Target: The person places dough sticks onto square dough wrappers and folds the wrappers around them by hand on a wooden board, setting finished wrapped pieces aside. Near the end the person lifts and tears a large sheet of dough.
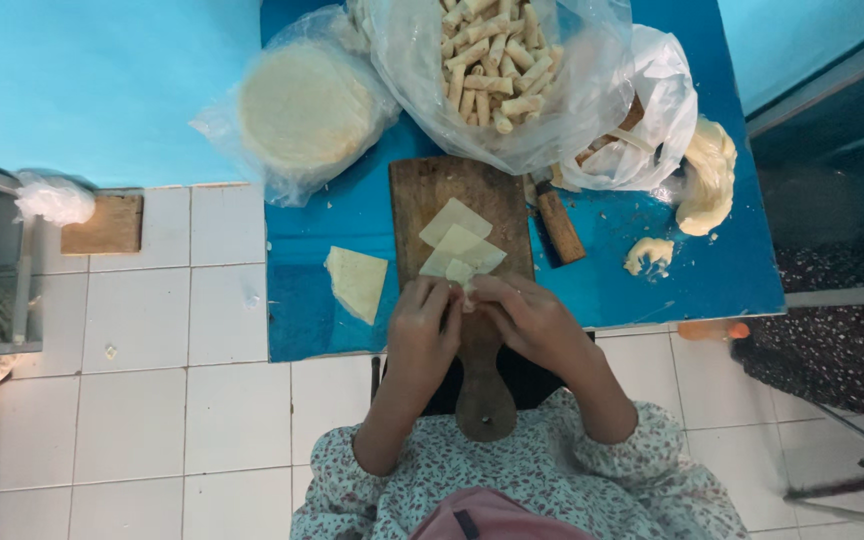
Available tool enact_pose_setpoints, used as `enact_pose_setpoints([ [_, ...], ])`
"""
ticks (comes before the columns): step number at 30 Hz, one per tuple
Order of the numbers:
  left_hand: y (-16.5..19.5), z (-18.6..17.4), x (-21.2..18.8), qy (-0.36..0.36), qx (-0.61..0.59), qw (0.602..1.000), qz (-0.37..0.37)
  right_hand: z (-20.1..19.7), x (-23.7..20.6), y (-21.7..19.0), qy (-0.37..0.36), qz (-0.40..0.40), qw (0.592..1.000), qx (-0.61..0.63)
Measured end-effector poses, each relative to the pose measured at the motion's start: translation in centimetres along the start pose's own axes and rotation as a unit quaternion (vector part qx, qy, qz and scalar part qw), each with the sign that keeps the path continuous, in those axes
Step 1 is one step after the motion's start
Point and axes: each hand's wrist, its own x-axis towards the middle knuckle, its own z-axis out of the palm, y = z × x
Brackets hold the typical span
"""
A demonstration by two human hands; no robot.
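Where the wooden cutting board (462,200) narrows toward its handle, the left hand (422,325) and the right hand (527,320) meet fingertip to fingertip over a small pale wrapper piece (460,272), both pinching it from opposite sides, fingers curled in and closed on the dough. That piece sits at the near end of a loose stack of cut wrappers (457,240), which fans away from the hands up the middle of the board, touching the pinched piece. Just left of the board, apart from the left hand, a single folded wrapper sheet (357,283) lies on the blue table (712,270). Farther up on the left, a round stack of wrappers in a clear bag (304,108) rests well away from the hands. Directly beyond the board, a large clear bag of finished rolls (492,60) overhangs the board's far edge. Beside it on the right sits a white plastic bag (652,110), and a wooden-handled tool (560,225) lies just off the board's right edge. Near the table's right side a pale lump of filling (707,175) and a smaller blob (649,252) sit well apart from the right hand. Nothing lies between the hands and the stack.
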Motion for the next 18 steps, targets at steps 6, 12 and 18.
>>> enact_pose_setpoints([
  [6,0.1,-1.7,0.4,-0.05,-0.033,0.997,0.054,0.0,0.7,0.4,0.004,0.037,0.998,0.046],
  [12,0.3,-1.3,0.6,-0.036,-0.019,0.999,0.029,-0.6,1.3,1.0,-0.034,0.047,0.994,0.094],
  [18,-0.1,-0.7,1.3,-0.033,0.006,0.999,0.008,-0.5,2.1,1.2,-0.05,0.097,0.988,0.11],
])
